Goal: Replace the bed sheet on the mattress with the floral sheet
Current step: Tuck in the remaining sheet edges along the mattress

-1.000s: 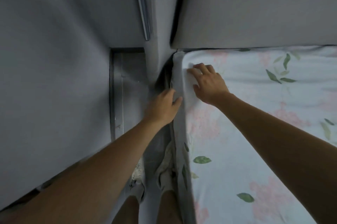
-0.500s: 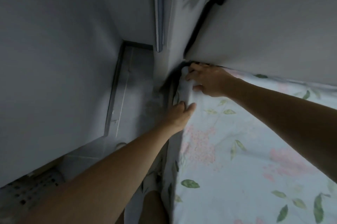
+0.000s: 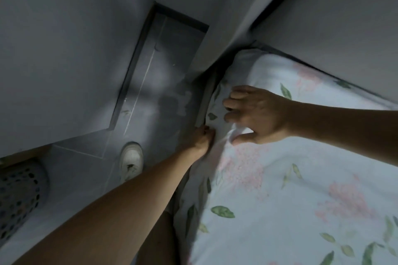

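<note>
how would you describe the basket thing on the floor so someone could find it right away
Start at the bed with the floral sheet and look across the grey floor, past the white shoe, to the bottom left corner of the view. The basket lies there, partly cut off. It is the only thing dotted all over with small holes.

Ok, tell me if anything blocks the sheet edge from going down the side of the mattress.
Nothing visible does. The left hand already grips the sheet at the mattress edge, the right hand rests on top, and the gap beside the wall looks open.
</note>
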{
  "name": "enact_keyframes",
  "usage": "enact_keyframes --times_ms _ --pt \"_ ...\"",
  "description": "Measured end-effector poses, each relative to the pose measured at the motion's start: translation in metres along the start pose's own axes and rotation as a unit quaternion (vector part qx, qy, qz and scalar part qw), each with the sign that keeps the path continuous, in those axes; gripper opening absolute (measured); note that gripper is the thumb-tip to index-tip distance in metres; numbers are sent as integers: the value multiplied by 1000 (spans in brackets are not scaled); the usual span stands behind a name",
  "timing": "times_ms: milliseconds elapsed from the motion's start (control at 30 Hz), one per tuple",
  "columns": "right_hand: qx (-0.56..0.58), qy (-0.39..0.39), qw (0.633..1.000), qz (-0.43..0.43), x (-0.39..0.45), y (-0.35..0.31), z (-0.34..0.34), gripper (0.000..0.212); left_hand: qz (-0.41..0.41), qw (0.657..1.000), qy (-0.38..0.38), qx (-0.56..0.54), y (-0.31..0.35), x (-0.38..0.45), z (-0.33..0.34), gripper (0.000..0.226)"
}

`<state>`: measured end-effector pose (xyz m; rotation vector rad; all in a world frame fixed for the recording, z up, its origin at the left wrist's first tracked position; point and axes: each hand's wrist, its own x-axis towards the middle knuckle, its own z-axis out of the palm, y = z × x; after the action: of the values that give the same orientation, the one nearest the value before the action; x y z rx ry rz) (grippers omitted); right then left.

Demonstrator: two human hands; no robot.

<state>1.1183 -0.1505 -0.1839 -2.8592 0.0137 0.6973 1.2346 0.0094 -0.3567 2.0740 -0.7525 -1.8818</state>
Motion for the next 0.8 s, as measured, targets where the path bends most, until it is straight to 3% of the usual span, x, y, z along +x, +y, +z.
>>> enact_keyframes --times_ms 67,133,300,367,433,533,633,733,800 --pt "2 29 999 -18 10 0 2 57 11 1000 6 -14 1 2 0 34" --pt "-1 13 999 -30 17 3 1 61 16 1000 10 -20 3 6 2 29" --pt "-16 -114 993 -3 33 1 -7 82 18 989 43 -141 10 35 9 42" --pt "-32 -150 988 -2 38 0 -12 86 -11 982 19 -189 10 49 15 67" --pt "-23 -149 989 -3 35 0 -18 83 -41 968 24 -246 -16 93 36 83" --pt "10 -106 994 5 24 -2 -26 81 -24 965 62 -253 14 71 21 71" --pt "4 -108 994 15 25 -6 -24 82 27 981 49 -186 20 48 12 45" --pt "-2 -143 990 20 31 -5 -26 89 81 996 15 16 -3 13 1 55" --pt "3 -162 987 19 32 -5 -26 92 127 983 77 108 -28 -11 -2 54"
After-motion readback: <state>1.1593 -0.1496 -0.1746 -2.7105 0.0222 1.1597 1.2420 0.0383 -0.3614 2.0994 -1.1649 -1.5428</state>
